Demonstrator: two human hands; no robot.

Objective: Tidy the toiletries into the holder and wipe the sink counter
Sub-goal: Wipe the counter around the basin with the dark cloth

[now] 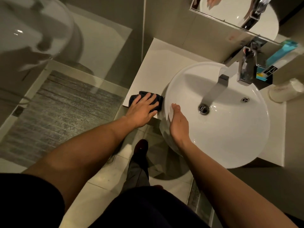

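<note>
Left hand: fingers spread, flat on dark cloth, left of basin.
Right hand: open, resting on basin's rim.
Counter: white, tiled walls.

Just the one camera here, head-mounted and wide-angle, so no second view to overlap with. It looks steeply down from standing height, pretty much over the front edge of the round sink, facing toward the back wall where the mirror cuts across the top right corner. Both forearms reach into the shot from the bottom, so it's close, arm's reach stuff. The lens bends the edges a lot, and the left side takes in the floor mat below.
</note>
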